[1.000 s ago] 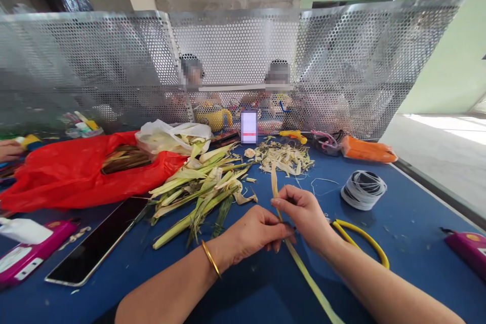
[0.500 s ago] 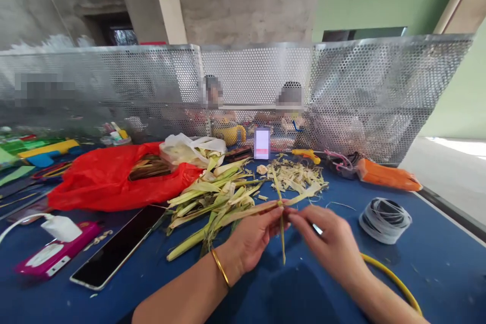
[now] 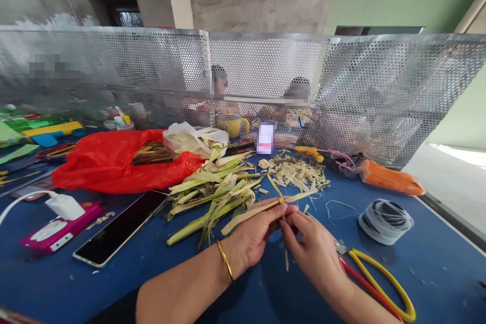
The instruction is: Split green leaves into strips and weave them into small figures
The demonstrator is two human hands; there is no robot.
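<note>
My left hand [image 3: 260,238], with a gold bangle at the wrist, pinches narrow corn husk strips [image 3: 261,210] that cross at a small knot [image 3: 281,201] by the thumb tip. One strip end points up and away, another to the right, and one hangs below the fingers. My right hand [image 3: 313,243] is closed at the hanging strip, just under the knot, its fingertips close to the left ones. Beside the right forearm lie scissors [image 3: 395,286] with yellow and red handles, partly covered by that arm. Beyond my left hand is a pile of pale green husks [image 3: 212,192].
Shredded husk scraps [image 3: 299,172] lie ahead, near a propped phone [image 3: 265,137]. A red plastic bag [image 3: 94,162], dark phone [image 3: 119,228] and magenta power strip [image 3: 63,230] are left. A white twine roll [image 3: 385,221] and orange packet [image 3: 391,177] sit right. A perforated metal screen [image 3: 266,71] stands behind.
My right hand has drawn in to the left and lower, against the hanging strip, uncovering more of the scissors. The strips have turned slightly in my left hand. The view has shifted a little.
</note>
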